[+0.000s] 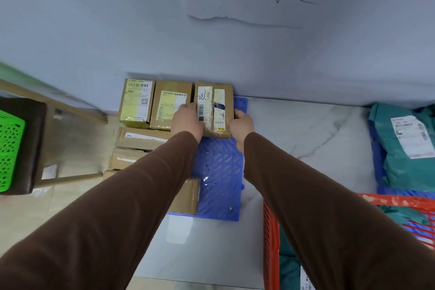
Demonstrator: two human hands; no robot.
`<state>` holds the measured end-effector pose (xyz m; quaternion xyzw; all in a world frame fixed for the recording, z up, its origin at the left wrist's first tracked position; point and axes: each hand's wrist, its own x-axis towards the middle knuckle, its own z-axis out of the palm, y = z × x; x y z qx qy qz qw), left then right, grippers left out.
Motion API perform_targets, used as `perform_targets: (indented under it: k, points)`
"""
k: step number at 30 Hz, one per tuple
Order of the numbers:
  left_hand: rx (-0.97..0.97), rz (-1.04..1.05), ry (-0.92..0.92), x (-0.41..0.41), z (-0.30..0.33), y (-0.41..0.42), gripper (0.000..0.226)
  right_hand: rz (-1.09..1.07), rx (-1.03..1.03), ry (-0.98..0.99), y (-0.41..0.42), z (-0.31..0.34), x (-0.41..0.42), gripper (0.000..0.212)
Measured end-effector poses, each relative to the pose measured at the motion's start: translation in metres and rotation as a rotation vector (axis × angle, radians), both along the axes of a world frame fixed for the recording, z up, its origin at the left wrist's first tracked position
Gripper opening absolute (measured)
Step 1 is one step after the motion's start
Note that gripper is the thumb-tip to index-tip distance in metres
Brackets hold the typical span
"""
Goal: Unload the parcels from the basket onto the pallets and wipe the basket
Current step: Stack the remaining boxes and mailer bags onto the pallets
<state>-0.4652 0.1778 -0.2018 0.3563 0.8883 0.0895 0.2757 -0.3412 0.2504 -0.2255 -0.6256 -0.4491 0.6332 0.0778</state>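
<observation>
Head view, with places given from the blue slotted plastic pallet (pixel 220 172). At its far end, against the pale wall (pixel 117 30): a small brown cardboard parcel with white labels and tape (pixel 213 108), long axis running from the wall toward the wearer. Gripped from both sides: left hand (pixel 187 121) curled round its left edge, right hand (pixel 242 125) curled round its right edge, fingers partly hidden behind the box. Hands about equally near. Likely being set down or squared beside two similar cardboard boxes (pixel 153 103) on the pallet's far left. More flat cartons (pixel 134 146) along its left side. Right and nearer: red plastic basket (pixel 270 242), teal bagged parcels (pixel 289 266) inside, so unloading unfinished, wiping not begun. Further right, a teal mailer (pixel 404 143) on another blue pallet.
</observation>
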Motion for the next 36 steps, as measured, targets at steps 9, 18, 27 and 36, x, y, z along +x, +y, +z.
perform_targets:
  k: [9, 18, 27, 36]
  points:
    - [0.099, 0.114, -0.152, 0.012, 0.025, -0.019, 0.053, 0.105, 0.059, -0.016, -0.014, 0.041, 0.019, 0.064]
    - [0.33, 0.227, -0.454, 0.094, 0.117, -0.071, 0.06, -0.02, 0.224, 0.098, -0.079, 0.158, 0.103, 0.051]
    - [0.43, 0.161, -0.633, 0.246, 0.161, -0.126, 0.051, -0.231, 0.366, 0.102, -0.145, 0.207, 0.239, 0.033]
    - [0.28, 0.289, -0.637, 0.36, 0.131, -0.128, 0.06, -0.23, 0.061, 0.059, -0.127, 0.155, 0.394, 0.039]
